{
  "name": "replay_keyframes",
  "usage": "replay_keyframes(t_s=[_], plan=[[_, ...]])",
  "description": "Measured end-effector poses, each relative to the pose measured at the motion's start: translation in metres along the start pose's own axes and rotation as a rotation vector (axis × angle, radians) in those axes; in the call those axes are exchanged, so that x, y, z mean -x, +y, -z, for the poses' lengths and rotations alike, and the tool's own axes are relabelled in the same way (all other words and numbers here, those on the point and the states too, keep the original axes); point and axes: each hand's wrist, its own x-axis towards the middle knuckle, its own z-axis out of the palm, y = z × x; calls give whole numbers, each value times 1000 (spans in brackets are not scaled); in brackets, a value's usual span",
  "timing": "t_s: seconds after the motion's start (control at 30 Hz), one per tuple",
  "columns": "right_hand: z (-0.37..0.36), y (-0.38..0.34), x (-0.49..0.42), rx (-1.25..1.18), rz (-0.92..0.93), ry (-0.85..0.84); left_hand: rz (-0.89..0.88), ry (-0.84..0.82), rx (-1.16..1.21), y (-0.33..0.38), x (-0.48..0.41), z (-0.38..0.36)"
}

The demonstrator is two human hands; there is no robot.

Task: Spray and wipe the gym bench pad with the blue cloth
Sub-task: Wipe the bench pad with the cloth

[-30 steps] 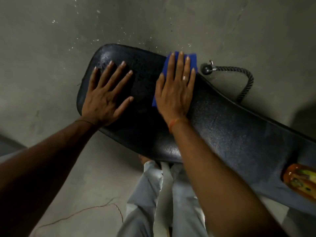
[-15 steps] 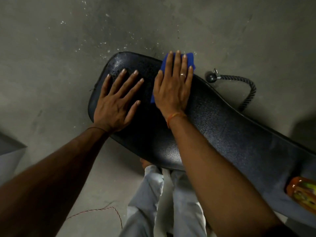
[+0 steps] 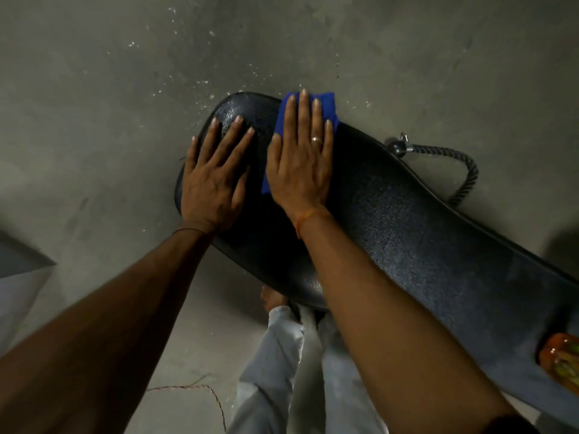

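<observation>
Hands both flat & open: right hand (image 3: 299,164) presses blue cloth (image 3: 324,104) on bench pad (image 3: 407,220), left hand (image 3: 213,180) braces bare; imo keep palm pressure even w/ overlapping strokes.

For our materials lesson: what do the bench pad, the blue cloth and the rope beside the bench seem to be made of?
Bench pad: probably vinyl or faux leather, black with a grained, slightly glossy surface. Blue cloth: soft matte fabric, possibly microfibre; it lies flat under the right hand. Rope: twisted dark fibre, strands visible.
</observation>
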Motion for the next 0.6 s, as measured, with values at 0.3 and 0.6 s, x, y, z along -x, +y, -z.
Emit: replay_keyframes(t_s=[0.3, 0.6], plan=[[16, -9, 76, -860, 111, -166, 77, 29, 420, -6, -10, 15], [2, 66, 44, -630, -149, 265, 60, -30, -39, 84, 32, -8]])
